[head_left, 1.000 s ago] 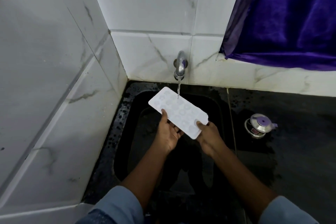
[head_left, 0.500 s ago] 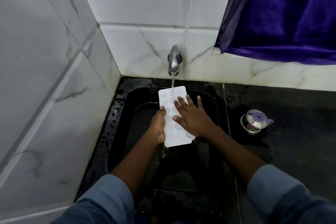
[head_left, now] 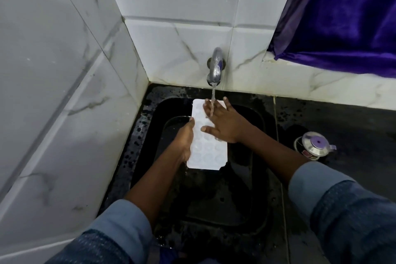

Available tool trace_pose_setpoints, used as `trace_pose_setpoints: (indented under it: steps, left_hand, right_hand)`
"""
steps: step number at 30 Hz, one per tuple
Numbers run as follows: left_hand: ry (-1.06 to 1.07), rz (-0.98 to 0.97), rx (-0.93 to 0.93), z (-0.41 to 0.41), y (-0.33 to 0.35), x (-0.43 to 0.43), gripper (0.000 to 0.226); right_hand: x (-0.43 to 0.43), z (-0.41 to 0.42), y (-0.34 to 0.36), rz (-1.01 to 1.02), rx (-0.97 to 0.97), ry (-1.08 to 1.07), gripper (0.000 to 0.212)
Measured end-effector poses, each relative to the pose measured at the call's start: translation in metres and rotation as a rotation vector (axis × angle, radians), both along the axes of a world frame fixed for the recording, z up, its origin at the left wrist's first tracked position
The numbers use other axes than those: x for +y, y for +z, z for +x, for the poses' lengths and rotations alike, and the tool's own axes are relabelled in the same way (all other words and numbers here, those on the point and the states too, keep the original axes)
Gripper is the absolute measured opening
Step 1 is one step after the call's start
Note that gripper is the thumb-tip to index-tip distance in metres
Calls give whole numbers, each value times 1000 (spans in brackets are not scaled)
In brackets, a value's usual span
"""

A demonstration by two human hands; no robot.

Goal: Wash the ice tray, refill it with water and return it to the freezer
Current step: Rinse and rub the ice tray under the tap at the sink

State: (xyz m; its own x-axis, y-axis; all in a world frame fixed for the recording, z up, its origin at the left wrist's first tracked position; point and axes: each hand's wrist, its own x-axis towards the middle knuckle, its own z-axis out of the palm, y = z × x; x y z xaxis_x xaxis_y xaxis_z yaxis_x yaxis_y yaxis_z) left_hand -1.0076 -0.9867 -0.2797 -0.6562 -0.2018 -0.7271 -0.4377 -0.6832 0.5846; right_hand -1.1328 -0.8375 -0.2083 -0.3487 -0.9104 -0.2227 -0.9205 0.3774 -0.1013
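Observation:
A white ice tray (head_left: pixel 206 152) with round cups is held lengthwise over the black sink (head_left: pixel 260 118), its far end under the tap. My left hand (head_left: pixel 184 137) grips the tray's left edge from below. My right hand (head_left: pixel 222 123) lies flat on the tray's upper half with fingers spread. Water runs from the chrome tap (head_left: pixel 215 66) onto my right hand's fingers and the tray.
A small steel pot with a purple lid knob (head_left: pixel 315 144) stands on the wet black counter (head_left: pixel 342 120) right of the sink. White marble-look tiles close off the left and back. A purple curtain (head_left: pixel 342 17) hangs at the upper right.
The tray turned from slanting to lengthwise under the tap. My right hand left the tray's corner, went flat on top, and slid toward the far end into the stream.

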Motion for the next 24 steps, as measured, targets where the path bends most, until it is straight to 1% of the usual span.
trace_pose_setpoints:
  steps: [3, 5, 7, 9, 11, 13, 16, 20, 22, 24]
  left_hand:
    - [-13, -64, 11, -1, 15, 4, 59]
    - [-3, -88, 17, 0, 14, 6, 57]
    - [3, -91, 24, 1, 14, 10, 66]
    - [6, -16, 24, 0, 13, 13, 77]
    - [9, 7, 7, -2, 19, 17, 74]
    - [3, 20, 8, -5, 27, 21, 67]
    - [26, -20, -2, -3, 33, 24, 61]
    - [-2, 72, 0, 4, 33, 31, 70]
    - [-11, 59, -13, 6, 35, 32, 72]
    - [10, 27, -13, 5, 37, 32, 68]
  right_hand:
    - [3, 27, -2, 1, -36, 141, 100]
    - [5, 30, -6, 10, -39, 178, 96]
    - [0, 12, -8, 4, -37, 100, 90]
    - [-7, -4, -7, 9, -17, -21, 90]
    - [-10, 1, -7, 2, -14, -99, 90]
    - [-5, 25, -8, -34, -44, -112, 87]
    - [9, 56, -12, -44, -97, -89, 91]
    - [-7, 35, -13, -45, -70, -172, 92]
    - [-15, 25, -13, -43, -42, -190, 85]
    - [-12, 35, -14, -64, -62, -158, 81]
